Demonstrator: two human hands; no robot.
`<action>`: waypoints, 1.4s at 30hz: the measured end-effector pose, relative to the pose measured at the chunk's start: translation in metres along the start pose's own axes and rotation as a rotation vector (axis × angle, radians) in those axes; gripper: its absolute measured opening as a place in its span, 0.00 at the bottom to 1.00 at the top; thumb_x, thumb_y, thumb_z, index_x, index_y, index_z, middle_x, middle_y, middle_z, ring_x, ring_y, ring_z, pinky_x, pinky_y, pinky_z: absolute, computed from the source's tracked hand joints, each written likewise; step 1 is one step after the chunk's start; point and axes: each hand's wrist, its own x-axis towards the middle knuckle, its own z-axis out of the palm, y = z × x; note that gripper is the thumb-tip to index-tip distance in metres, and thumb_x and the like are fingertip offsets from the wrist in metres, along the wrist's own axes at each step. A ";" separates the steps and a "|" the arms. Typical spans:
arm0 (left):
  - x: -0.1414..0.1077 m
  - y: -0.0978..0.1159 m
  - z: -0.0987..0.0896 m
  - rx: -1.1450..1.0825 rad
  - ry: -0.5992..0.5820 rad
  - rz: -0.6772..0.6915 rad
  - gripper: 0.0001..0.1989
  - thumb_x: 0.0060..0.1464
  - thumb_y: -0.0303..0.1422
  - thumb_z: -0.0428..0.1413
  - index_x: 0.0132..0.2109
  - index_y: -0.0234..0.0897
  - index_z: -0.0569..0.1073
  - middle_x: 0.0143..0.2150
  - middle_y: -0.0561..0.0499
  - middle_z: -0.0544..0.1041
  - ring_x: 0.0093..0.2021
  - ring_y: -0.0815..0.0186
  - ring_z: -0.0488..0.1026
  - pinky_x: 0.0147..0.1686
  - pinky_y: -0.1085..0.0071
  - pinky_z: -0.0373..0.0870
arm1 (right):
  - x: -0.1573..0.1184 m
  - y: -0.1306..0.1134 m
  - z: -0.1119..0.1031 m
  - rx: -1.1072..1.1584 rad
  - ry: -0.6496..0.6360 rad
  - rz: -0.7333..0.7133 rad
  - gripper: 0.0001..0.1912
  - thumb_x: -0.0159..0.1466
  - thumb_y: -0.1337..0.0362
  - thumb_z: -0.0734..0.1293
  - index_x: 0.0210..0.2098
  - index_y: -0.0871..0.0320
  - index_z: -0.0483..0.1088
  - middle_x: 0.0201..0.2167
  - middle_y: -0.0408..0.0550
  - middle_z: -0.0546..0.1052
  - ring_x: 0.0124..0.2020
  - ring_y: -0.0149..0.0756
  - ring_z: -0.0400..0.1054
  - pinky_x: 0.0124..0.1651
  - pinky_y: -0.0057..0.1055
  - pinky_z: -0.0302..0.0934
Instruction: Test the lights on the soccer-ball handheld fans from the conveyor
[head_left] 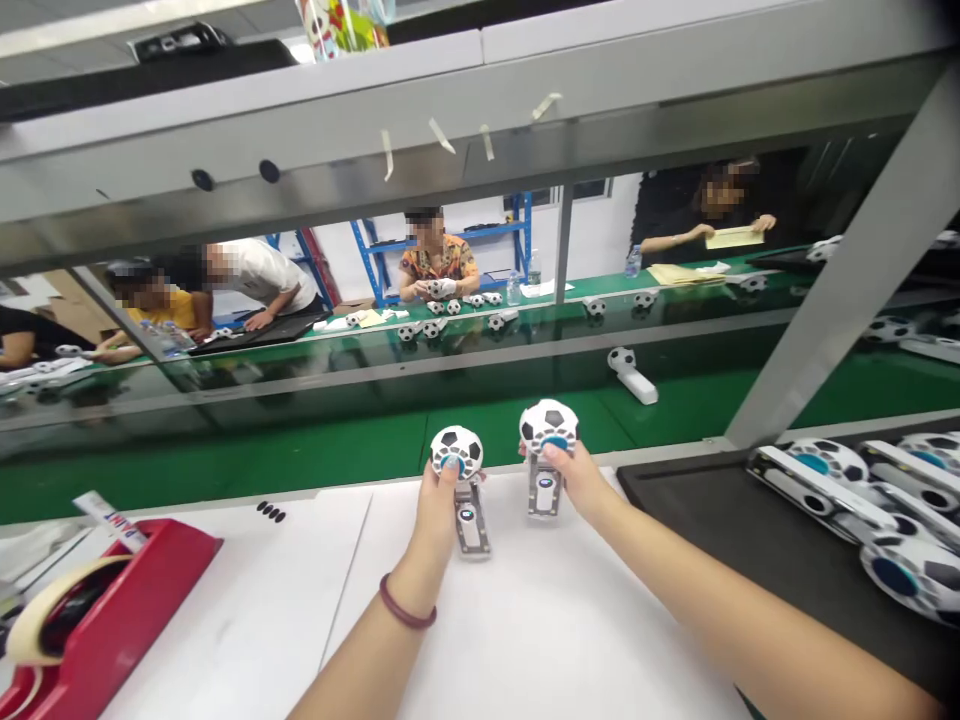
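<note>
Quick pass, biggest first: a green conveyor belt runs across under a grey metal frame, with co-workers seated at a far bench beyond it. One loose soccer-ball gadget lies on the belt, well apart from my hands. On my side is a white-topped bench, with a black tray to the right of it. The tray holds a jumbled row of soccer-ball gadgets lying on their sides, blue discs showing. A red tape dispenser with a beige tape roll sits at the bench's left. My left grip is clenched on one upright gadget, and my right grip is clenched on another. Both grips wrap the balls low, near the blue discs, with the clear rectangular bases pointing down over the bench. I can't tell if the bases touch it. A dark red bracelet circles my left wrist.
</note>
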 end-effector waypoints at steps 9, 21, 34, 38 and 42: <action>-0.003 -0.035 -0.034 0.010 -0.281 -0.328 0.23 0.42 0.41 0.63 0.41 0.34 0.65 0.34 0.45 0.74 0.32 0.62 0.72 0.34 0.66 0.69 | -0.009 0.038 -0.019 -0.017 -0.278 0.341 0.21 0.52 0.54 0.70 0.40 0.57 0.62 0.38 0.48 0.72 0.39 0.41 0.69 0.44 0.40 0.61; -0.004 -0.032 -0.039 -0.163 -0.392 -0.327 0.21 0.43 0.33 0.62 0.44 0.37 0.63 0.35 0.50 0.73 0.35 0.63 0.72 0.49 0.52 0.64 | -0.024 0.022 -0.013 0.204 -0.343 0.484 0.30 0.47 0.68 0.72 0.45 0.53 0.55 0.33 0.43 0.70 0.36 0.35 0.66 0.39 0.33 0.59; -0.004 -0.031 -0.038 -0.070 -0.367 -0.358 0.21 0.42 0.33 0.63 0.43 0.38 0.64 0.36 0.50 0.72 0.37 0.62 0.71 0.48 0.52 0.65 | -0.025 0.022 -0.009 0.226 -0.375 0.513 0.33 0.46 0.70 0.70 0.47 0.51 0.52 0.32 0.41 0.68 0.32 0.34 0.66 0.35 0.33 0.59; -0.005 -0.031 -0.036 -0.074 -0.340 -0.332 0.24 0.40 0.32 0.64 0.44 0.38 0.64 0.35 0.50 0.71 0.36 0.62 0.71 0.46 0.52 0.67 | -0.025 0.020 -0.005 0.228 -0.346 0.565 0.35 0.44 0.70 0.71 0.47 0.52 0.51 0.32 0.41 0.68 0.32 0.35 0.66 0.35 0.35 0.59; -0.006 -0.029 -0.036 -0.103 -0.373 -0.325 0.21 0.42 0.34 0.63 0.42 0.39 0.64 0.36 0.50 0.70 0.36 0.62 0.70 0.44 0.54 0.68 | -0.026 0.019 -0.004 0.232 -0.362 0.548 0.34 0.45 0.69 0.72 0.46 0.52 0.52 0.32 0.41 0.68 0.33 0.34 0.66 0.36 0.34 0.58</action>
